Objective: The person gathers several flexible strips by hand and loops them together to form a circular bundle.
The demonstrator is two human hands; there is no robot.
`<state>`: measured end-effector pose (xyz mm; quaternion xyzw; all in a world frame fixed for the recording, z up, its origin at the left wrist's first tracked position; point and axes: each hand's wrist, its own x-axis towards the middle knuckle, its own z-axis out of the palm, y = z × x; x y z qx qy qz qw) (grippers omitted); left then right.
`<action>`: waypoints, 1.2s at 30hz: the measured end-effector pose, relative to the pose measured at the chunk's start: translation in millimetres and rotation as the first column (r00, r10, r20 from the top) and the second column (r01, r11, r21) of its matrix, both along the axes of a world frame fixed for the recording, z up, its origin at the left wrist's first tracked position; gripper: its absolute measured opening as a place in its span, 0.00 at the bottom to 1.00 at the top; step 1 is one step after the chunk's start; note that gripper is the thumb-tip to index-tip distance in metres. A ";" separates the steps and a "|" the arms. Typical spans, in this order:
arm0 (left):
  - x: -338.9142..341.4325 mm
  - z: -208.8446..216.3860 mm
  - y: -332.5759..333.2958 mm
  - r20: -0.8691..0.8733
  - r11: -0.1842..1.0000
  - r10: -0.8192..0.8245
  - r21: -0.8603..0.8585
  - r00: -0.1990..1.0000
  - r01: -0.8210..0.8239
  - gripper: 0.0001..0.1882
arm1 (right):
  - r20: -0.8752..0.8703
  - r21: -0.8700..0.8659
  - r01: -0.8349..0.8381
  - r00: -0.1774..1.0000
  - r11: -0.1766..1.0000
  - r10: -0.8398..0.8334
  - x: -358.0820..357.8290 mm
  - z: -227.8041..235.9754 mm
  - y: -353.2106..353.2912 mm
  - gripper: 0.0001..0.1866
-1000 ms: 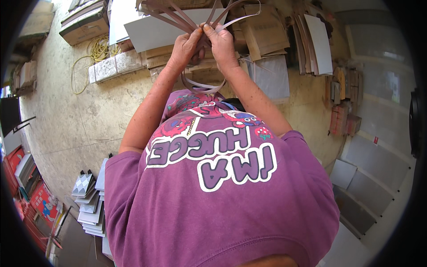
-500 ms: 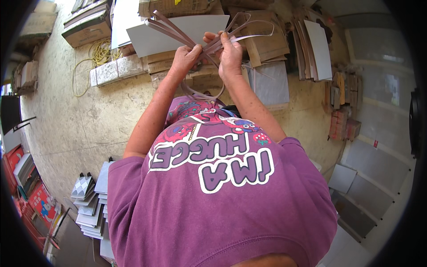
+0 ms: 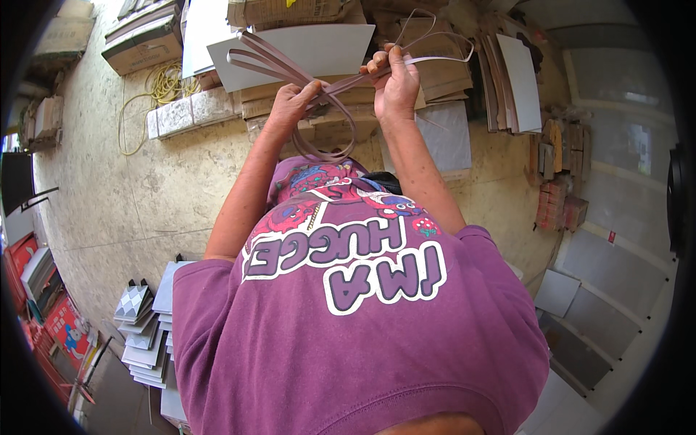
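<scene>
A long, flat, mauve-brown strap [image 3: 270, 60], like packing strap, is folded into several loops between my hands. My left hand [image 3: 293, 104] is closed on it where the loops cross, thumb on top. To the right and slightly farther off, my right hand [image 3: 396, 85] pinches another part between thumb and fingers. Narrow loops stick out beyond both hands, and one round loop hangs down toward my lap. Below the strap lies a large white panel [image 3: 290, 54] on stacked cardboard.
A yellow rope [image 3: 168, 85] lies coiled on the floor at the left, beside a long pale wrapped block [image 3: 192, 114]. Upright panels [image 3: 519, 80] stand at the far right. Stacked tile samples [image 3: 145, 348] are at the near left, and flat cartons [image 3: 433, 72] lie beyond my right hand.
My right hand has moved right and a little farther away, drawing the strap out between the hands. My left hand has shifted slightly left and nearer. The hanging loop has narrowed.
</scene>
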<state>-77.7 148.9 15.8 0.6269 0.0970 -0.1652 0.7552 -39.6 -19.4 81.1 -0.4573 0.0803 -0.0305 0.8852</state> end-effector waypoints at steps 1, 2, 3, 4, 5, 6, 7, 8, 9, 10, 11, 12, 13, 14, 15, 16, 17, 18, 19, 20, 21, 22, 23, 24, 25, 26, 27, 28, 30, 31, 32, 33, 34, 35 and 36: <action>-1.1 3.9 0.7 -0.008 0.999 -0.016 -0.035 1.000 0.016 0.15 | 0.011 -0.007 -0.010 1.000 1.000 0.010 -0.2 0.7 -1.1 0.11; -3.3 8.6 -0.4 0.023 0.998 -0.028 -0.059 0.999 0.029 0.14 | 0.021 -0.015 -0.021 1.000 1.000 0.021 -0.5 1.5 -2.3 0.11; -6.3 15.2 -2.3 0.055 0.996 -0.036 -0.081 0.998 0.041 0.14 | 0.022 -0.002 -0.045 0.999 0.999 0.045 -0.9 3.3 -2.9 0.10; -8.4 19.2 -3.4 0.086 0.993 -0.044 -0.103 0.995 0.053 0.14 | 0.024 0.010 -0.070 0.997 0.998 0.070 -2.1 5.9 -3.7 0.10; -9.3 20.2 -3.1 0.090 0.990 -0.065 -0.119 0.994 0.076 0.13 | 0.025 0.023 -0.094 0.995 0.995 0.093 -3.0 8.6 -4.7 0.09; -10.3 21.2 -2.4 0.094 0.986 -0.087 -0.135 0.992 0.099 0.13 | 0.042 -0.003 -0.156 0.987 0.988 0.156 -3.6 11.7 -6.3 0.09; -11.0 22.3 -1.9 0.098 0.981 -0.109 -0.151 0.989 0.123 0.13 | 0.056 -0.029 -0.216 0.974 0.976 0.218 -4.0 15.0 -8.2 0.08; -11.5 23.6 -1.8 0.102 0.980 -0.122 -0.145 0.987 0.136 0.12 | 0.069 -0.057 -0.275 0.958 0.960 0.279 -4.6 18.7 -8.8 0.08; -11.9 24.8 -2.3 0.106 0.979 -0.136 -0.140 0.985 0.150 0.12 | 0.061 -0.037 -0.290 0.954 0.956 0.292 -6.1 23.1 -5.4 0.07; -12.2 26.3 -2.7 0.110 0.977 -0.150 -0.135 0.983 0.164 0.12 | 0.046 -0.078 -0.304 0.950 0.949 0.308 -7.7 28.7 -4.0 0.07; -12.6 28.7 -3.0 0.107 0.973 -0.179 -0.126 0.978 0.192 0.12 | 0.029 -0.120 -0.317 0.946 0.941 0.323 -9.3 34.2 -3.0 0.08; -12.4 31.5 -3.0 0.102 0.969 -0.208 -0.117 0.973 0.220 0.12 | 0.012 -0.160 -0.330 0.942 0.930 0.336 -9.9 36.6 -2.3 0.08; -11.9 33.4 -3.3 0.098 0.963 -0.237 -0.108 0.966 0.247 0.12 | 0.002 -0.215 -0.321 0.944 0.923 0.329 -10.1 35.7 -2.0 0.09; -11.0 34.4 -4.2 0.106 0.961 -0.251 -0.091 0.962 0.261 0.12 | 0.010 -0.276 -0.327 0.939 0.904 0.342 -10.3 38.7 -0.5 0.09; -11.0 34.9 -5.4 0.113 0.959 -0.263 -0.074 0.958 0.272 0.12 | 0.015 -0.337 -0.333 0.933 0.881 0.358 -11.2 44.1 1.6 0.09; -10.9 34.9 -6.6 0.119 0.957 -0.275 -0.058 0.954 0.283 0.12 | 0.020 -0.396 -0.337 0.927 0.854 0.374 -11.7 46.9 2.5 0.09; -10.6 34.1 -7.7 0.126 0.956 -0.281 -0.046 0.951 0.288 0.12 | 0.011 -0.475 -0.358 0.911 0.804 0.412 -10.4 43.2 0.6 0.11; -9.8 32.6 -8.9 0.133 0.955 -0.288 -0.034 0.948 0.294 0.12 | 0.023 -0.515 -0.339 0.913 0.787 0.408 -11.2 43.5 2.2 0.11; -9.0 30.8 -9.8 0.140 0.954 -0.294 -0.022 0.945 0.300 0.12 | 0.036 -0.553 -0.319 0.914 0.769 0.405 -12.8 44.7 5.7 0.12; -8.0 28.5 -10.5 0.160 0.950 -0.304 -0.016 0.939 0.311 0.13 | 0.048 -0.590 -0.298 0.914 0.750 0.402 -14.6 47.0 8.0 0.12; -6.9 26.5 -10.9 0.179 0.947 -0.313 -0.010 0.933 0.320 0.13 | 0.025 -0.637 -0.288 0.920 0.715 0.392 -17.1 52.4 9.2 0.13; -6.4 24.6 -11.4 0.199 0.944 -0.322 -0.004 0.926 0.329 0.14 | 0.032 -0.636 -0.279 0.922 0.720 0.386 -17.0 49.1 9.5 0.13; -6.6 22.6 -12.1 0.217 0.940 -0.333 -0.002 0.918 0.341 0.15 | 0.040 -0.634 -0.271 0.924 0.724 0.380 -17.1 42.5 10.1 0.12; -6.5 21.8 -13.1 0.235 0.935 -0.344 0.000 0.909 0.353 0.15 | 0.048 -0.632 -0.262 0.926 0.729 0.375 -16.6 38.8 10.9 0.12; -6.1 21.6 -13.8 0.252 0.931 -0.354 0.003 0.901 0.365 0.16 | 0.019 -0.631 -0.281 0.926 0.723 0.377 -18.3 41.2 12.1 0.13; -5.9 22.2 -13.6 0.235 0.925 -0.373 0.023 0.898 0.378 0.15 | 0.028 -0.632 -0.280 0.924 0.723 0.383 -18.5 40.1 12.7 0.13; -6.5 26.7 -13.3 0.216 0.919 -0.391 0.041 0.895 0.392 0.15 | 0.035 -0.633 -0.280 0.921 0.722 0.388 -18.8 37.7 12.8 0.13; -6.7 29.0 -13.6 0.196 0.912 -0.410 0.059 0.891 0.406 0.15 | 0.042 -0.634 -0.279 0.919 0.721 0.393 -19.1 36.2 13.1 0.13; -7.1 23.7 -16.8 0.224 0.923 -0.378 0.021 0.898 0.383 0.16 | 0.028 -0.634 -0.291 0.918 0.717 0.397 -21.3 38.3 15.7 0.14; -7.6 22.5 -17.9 0.237 0.929 -0.360 0.001 0.902 0.371 0.16 | 0.021 -0.633 -0.297 0.916 0.715 0.400 -22.0 39.1 16.9 0.14; -8.2 22.2 -17.5 0.200 0.923 -0.384 0.039 0.902 0.384 0.16 | 0.032 -0.673 -0.282 0.912 0.683 0.408 -22.0 37.9 17.1 0.14; -8.4 30.3 -16.6 0.163 0.913 -0.408 0.076 0.899 0.400 0.17 | 0.044 -0.711 -0.264 0.909 0.652 0.415 -21.7 35.5 16.7 0.14; -8.4 34.6 -16.2 0.124 0.902 -0.430 0.112 0.894 0.417 0.17 | 0.056 -0.747 -0.243 0.905 0.619 0.423 -21.5 33.6 16.6 0.14; -7.8 33.9 -16.4 0.119 0.896 -0.440 0.124 0.890 0.426 0.17 | 0.084 -0.768 -0.208 0.905 0.606 0.418 -21.5 32.4 17.2 0.14; -7.2 32.8 -16.4 0.113 0.891 -0.449 0.135 0.886 0.434 0.17 | 0.112 -0.787 -0.173 0.903 0.592 0.414 -21.7 31.6 18.7 0.14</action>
